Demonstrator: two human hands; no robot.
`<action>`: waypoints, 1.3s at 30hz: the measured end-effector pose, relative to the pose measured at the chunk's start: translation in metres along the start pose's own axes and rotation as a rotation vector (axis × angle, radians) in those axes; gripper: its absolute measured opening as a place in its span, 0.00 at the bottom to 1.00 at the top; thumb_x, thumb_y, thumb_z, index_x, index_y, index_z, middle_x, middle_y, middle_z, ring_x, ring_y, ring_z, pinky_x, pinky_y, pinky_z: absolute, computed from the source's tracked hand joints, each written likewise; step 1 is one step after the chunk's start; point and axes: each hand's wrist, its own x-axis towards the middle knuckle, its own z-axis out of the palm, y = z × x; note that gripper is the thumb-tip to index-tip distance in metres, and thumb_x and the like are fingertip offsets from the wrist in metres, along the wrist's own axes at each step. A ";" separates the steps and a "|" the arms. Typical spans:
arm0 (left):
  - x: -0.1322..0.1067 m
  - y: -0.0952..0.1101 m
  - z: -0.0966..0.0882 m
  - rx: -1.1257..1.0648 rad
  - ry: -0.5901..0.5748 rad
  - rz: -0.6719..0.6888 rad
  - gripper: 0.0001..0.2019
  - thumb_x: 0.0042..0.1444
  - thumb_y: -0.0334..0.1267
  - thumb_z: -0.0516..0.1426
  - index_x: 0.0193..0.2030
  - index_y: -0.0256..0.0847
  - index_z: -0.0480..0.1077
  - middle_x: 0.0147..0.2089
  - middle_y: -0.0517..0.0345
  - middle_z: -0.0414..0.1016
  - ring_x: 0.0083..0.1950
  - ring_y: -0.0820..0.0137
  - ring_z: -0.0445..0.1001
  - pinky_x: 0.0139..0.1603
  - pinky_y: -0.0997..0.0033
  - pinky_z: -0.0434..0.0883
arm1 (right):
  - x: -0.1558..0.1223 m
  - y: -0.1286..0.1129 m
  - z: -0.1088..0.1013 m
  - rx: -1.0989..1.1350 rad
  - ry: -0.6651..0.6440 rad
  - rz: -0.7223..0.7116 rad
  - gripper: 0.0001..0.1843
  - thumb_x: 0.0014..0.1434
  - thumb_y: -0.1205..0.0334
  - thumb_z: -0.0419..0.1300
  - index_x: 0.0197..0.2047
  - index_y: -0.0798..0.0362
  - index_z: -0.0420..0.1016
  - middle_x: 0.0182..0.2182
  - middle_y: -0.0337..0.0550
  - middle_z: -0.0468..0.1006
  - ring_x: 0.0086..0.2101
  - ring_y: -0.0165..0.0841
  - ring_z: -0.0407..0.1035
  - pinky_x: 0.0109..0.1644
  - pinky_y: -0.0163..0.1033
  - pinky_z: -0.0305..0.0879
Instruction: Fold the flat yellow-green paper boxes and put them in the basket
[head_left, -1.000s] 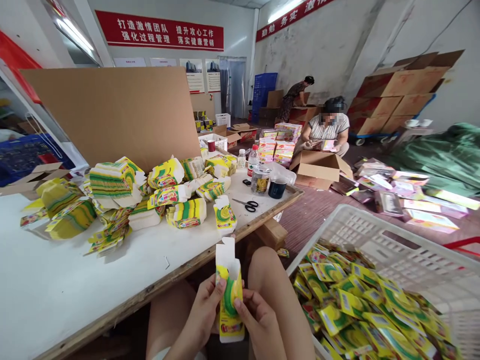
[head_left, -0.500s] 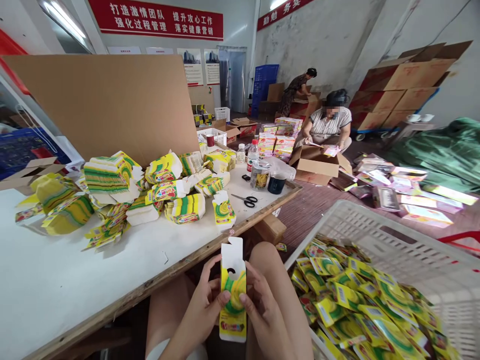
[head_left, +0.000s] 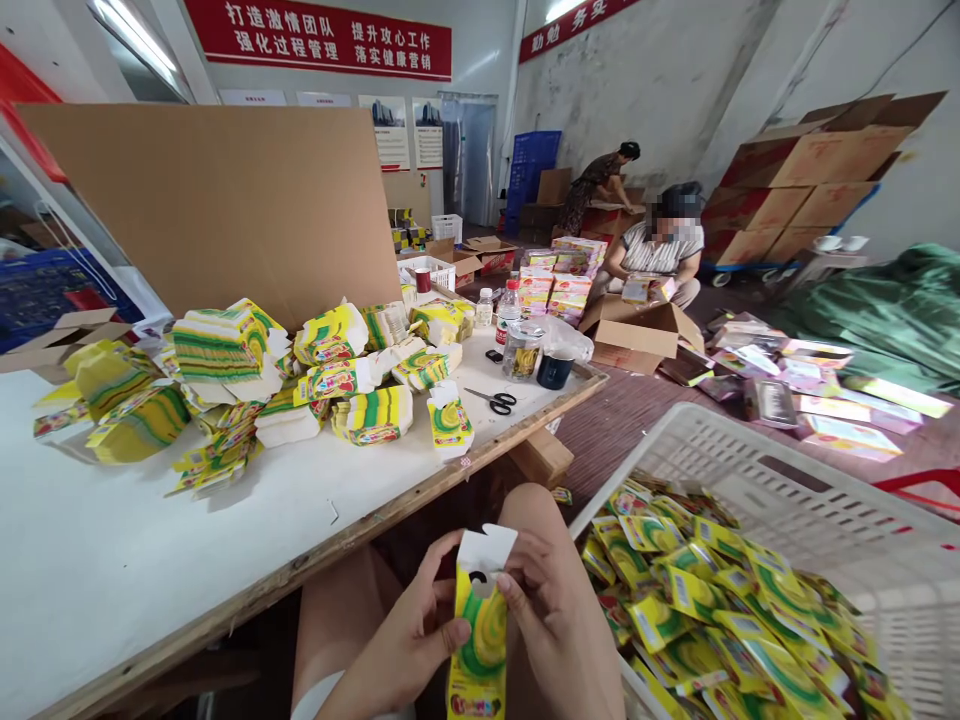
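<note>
Left hand (head_left: 420, 628) was clamped on the yellow carton (head_left: 480, 640), right hand (head_left: 553, 600) pinched its upper edge, held out past the near edge of the surface (head_left: 187, 570); looked to me like working the open top, next move probably called for folding the flap (head_left: 486, 547) in

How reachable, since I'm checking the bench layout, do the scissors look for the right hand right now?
Probably yes: the scissors lie uncovered on the table, near its edge, with nothing apparently blocking. The right hand would likely first have to let go of the yellow box.
</note>
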 end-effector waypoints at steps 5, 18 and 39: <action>0.000 0.002 -0.004 0.215 0.105 0.066 0.22 0.60 0.46 0.62 0.59 0.46 0.67 0.53 0.48 0.78 0.52 0.59 0.77 0.50 0.65 0.72 | -0.001 -0.012 -0.006 -0.102 -0.146 -0.030 0.18 0.61 0.48 0.60 0.45 0.48 0.85 0.39 0.48 0.83 0.42 0.45 0.76 0.49 0.46 0.73; -0.002 -0.004 -0.004 0.231 0.095 0.047 0.24 0.63 0.43 0.58 0.64 0.45 0.59 0.56 0.44 0.77 0.55 0.58 0.76 0.56 0.59 0.71 | 0.000 -0.012 0.007 -0.323 -0.177 0.053 0.21 0.50 0.61 0.63 0.49 0.53 0.74 0.19 0.30 0.67 0.20 0.32 0.63 0.25 0.34 0.59; 0.002 0.001 -0.001 0.192 0.138 0.020 0.25 0.61 0.43 0.61 0.62 0.43 0.62 0.50 0.47 0.79 0.49 0.60 0.77 0.49 0.64 0.72 | -0.004 -0.005 0.006 -0.389 -0.138 -0.017 0.18 0.58 0.58 0.60 0.51 0.52 0.70 0.22 0.33 0.72 0.22 0.34 0.69 0.26 0.36 0.65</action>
